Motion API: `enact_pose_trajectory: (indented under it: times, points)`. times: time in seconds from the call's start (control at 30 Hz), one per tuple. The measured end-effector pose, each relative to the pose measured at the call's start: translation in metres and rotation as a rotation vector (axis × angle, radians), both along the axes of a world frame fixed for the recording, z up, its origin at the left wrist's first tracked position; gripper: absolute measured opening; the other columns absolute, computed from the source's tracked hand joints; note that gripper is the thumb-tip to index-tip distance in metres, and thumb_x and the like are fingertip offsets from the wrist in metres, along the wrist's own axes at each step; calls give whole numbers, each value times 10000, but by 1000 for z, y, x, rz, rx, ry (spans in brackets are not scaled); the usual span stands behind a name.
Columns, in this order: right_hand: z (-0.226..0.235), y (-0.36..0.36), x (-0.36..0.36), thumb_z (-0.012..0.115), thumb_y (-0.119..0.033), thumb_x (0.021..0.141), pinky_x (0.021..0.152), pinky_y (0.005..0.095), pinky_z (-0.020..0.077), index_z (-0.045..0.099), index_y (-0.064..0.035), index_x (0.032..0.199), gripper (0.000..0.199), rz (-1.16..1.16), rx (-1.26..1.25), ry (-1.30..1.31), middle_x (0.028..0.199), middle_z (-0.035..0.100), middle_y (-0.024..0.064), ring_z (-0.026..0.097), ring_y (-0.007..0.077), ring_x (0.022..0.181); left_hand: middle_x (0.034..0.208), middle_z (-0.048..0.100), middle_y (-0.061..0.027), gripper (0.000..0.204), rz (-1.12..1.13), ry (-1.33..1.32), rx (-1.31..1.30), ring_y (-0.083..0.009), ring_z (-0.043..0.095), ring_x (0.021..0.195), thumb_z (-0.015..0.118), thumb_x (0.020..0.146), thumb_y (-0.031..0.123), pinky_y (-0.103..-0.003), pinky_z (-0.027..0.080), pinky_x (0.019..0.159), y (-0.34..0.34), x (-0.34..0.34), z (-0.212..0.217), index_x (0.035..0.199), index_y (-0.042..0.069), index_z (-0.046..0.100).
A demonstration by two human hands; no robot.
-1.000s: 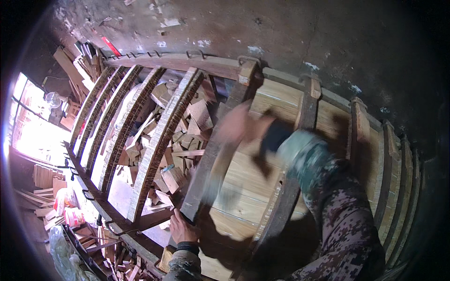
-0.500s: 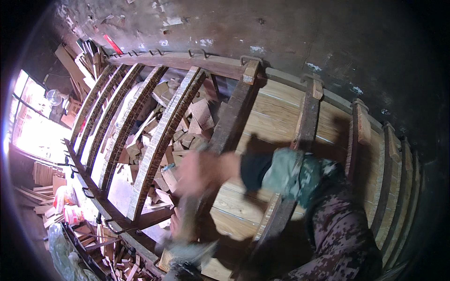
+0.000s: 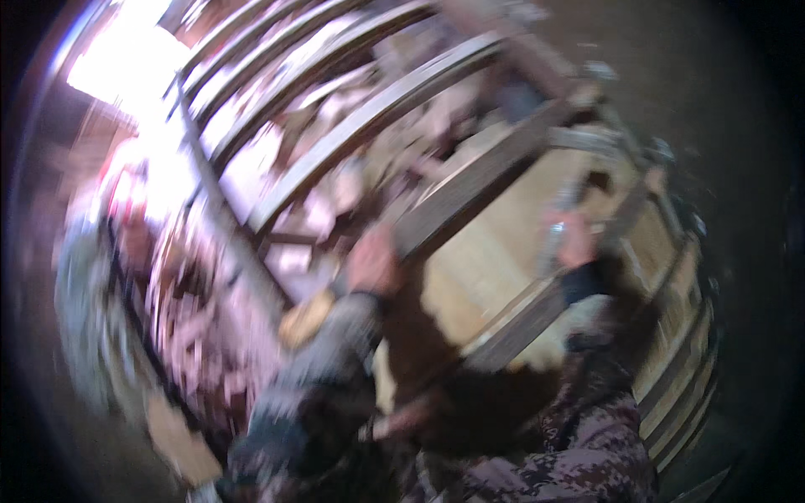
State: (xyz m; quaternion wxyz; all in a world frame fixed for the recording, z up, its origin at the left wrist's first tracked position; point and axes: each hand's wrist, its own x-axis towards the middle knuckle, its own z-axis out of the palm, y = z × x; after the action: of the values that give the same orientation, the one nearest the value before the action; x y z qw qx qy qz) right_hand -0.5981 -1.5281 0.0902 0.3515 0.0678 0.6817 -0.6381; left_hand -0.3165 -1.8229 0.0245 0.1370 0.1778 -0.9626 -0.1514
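My left hand (image 3: 375, 261) is closed around the near part of a dark wooden crossbar (image 3: 478, 197) that spans the frame. To the right, my right hand (image 3: 577, 241) is closed on a grey hand tool (image 3: 555, 235), too smeared by motion to name its kind. It is held above pale wooden boards (image 3: 474, 272) clamped under the crossbars. Another dark crossbar (image 3: 520, 329) passes beneath my right forearm. Near my left forearm, a light wooden block (image 3: 306, 318) sits by the frame's near rail (image 3: 226, 222).
Several more crossbars (image 3: 386, 105) arch over a heap of wood offcuts (image 3: 344, 189) at the far left. Further offcuts (image 3: 201, 335) lie beyond the near rail, beside a pale plastic bag (image 3: 84, 310). A bright window (image 3: 130, 63) is upper left; a dark wall (image 3: 738, 159) stands right.
My right hand has moved right with the tool, away from the near end of the dark crossbar. My left hand now shows on that crossbar. The view has turned and shifted.
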Motion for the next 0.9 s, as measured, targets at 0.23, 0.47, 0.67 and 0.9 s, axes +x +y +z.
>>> enact_pose_trajectory:
  times: [0.23, 0.47, 0.67, 0.9]
  points:
    - [175, 159, -61, 628, -219, 1021, 678, 299, 484, 655, -49, 1043, 174, -422, 40, 449, 859, 582, 11, 549, 134, 733, 1353, 531, -219, 891, 36, -15, 248, -389, 484, 1318, 829, 737, 272, -471, 407, 1101, -1, 12, 36, 1466, -21, 408]
    - [115, 60, 87, 694, -177, 933, 728, 358, 547, 636, 18, 1067, 244, 49, 373, 502, 915, 683, 128, 665, 208, 810, 1310, 633, -212, 536, 114, 514, 516, -444, 542, 1300, 732, 770, -41, -526, 434, 1098, 47, 240, 123, 1290, -20, 605]
    - [42, -141, 325, 770, -45, 793, 490, 300, 534, 576, 26, 1132, 397, 709, 149, -248, 739, 664, 111, 673, 186, 599, 1194, 666, -203, 415, 193, 411, 341, -454, 590, 1197, 674, 733, -73, -510, 475, 1019, 11, 406, 126, 1143, -30, 621]
    - [16, -153, 323, 707, -116, 830, 497, 392, 560, 608, 3, 812, 155, 310, 344, -43, 705, 669, 120, 655, 270, 520, 1083, 671, -230, 402, 606, 88, 582, -429, 628, 1057, 679, 769, -39, -466, 498, 954, 51, 570, 68, 1169, -10, 647]
